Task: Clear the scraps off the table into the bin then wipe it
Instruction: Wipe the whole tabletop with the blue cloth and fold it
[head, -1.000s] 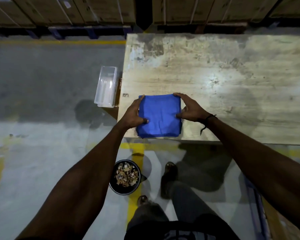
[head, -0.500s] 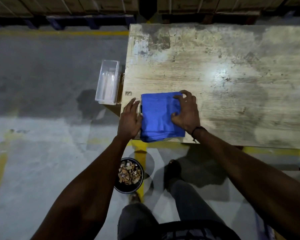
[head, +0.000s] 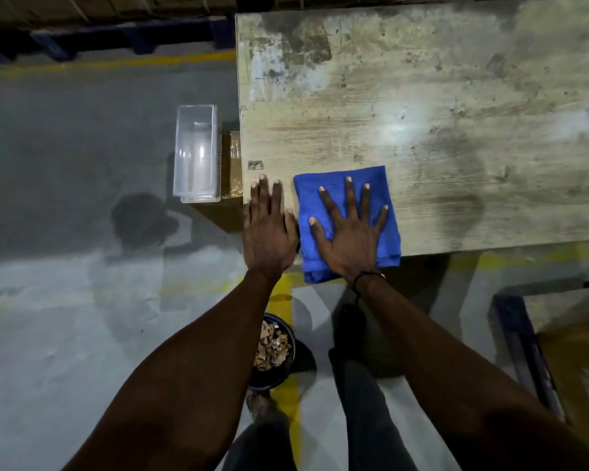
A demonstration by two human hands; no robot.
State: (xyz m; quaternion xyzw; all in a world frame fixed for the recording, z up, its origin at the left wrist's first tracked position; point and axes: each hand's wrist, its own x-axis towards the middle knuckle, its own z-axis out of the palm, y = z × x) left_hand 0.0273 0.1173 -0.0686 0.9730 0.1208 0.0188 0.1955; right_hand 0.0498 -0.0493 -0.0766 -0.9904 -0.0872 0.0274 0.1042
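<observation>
A view looking down from head height at a worn wooden table (head: 439, 96) that fills the upper right, with grey concrete floor to the left. Furthest left, at about ten o'clock from the centre, a clear plastic container (head: 195, 153) sits on a brown cardboard box (head: 231, 164) just beside the table's left edge. Next, near the centre, the left hand (head: 268, 229) lies flat on the table's near left corner, fingers straight and close together, holding nothing. Just beside it to the right, a folded blue cloth (head: 385, 185) lies at the table's near edge, its lower part hanging slightly over. The right hand (head: 349, 229) presses flat on top of the cloth, fingers straight and spread wide; a dark cord circles that wrist. At six o'clock, on the floor below the hands and partly hidden by the left forearm, a black bin (head: 274, 351) holds pale brown scraps (head: 272, 345), next to a yellow floor stripe and the person's dark-trousered legs.
</observation>
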